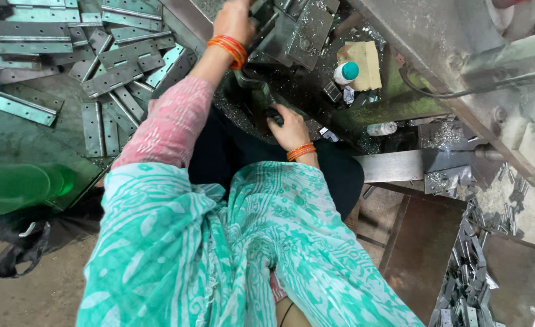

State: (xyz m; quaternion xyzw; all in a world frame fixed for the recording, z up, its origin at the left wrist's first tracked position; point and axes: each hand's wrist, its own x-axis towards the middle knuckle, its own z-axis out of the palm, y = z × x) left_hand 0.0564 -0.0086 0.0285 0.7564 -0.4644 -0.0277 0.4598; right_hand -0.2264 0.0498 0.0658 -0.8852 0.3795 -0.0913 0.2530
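Hands were apart: left hand (234,21) gripped a metal hinge plate (292,33) just beyond it on the machine bed; right hand (288,127), nearer the body, clasped a dark lever (252,82).

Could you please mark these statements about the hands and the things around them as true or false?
1. The left hand is up at the grey metal machine part. True.
2. The right hand holds the small white bottle. False: the white bottle with a teal cap stands apart from it on the bench.
3. Flat metal hinge plates lie in a heap on the left. True.
4. Both wrists are bare. False: each wears orange bangles.
5. A green plastic container lies on the left. True.
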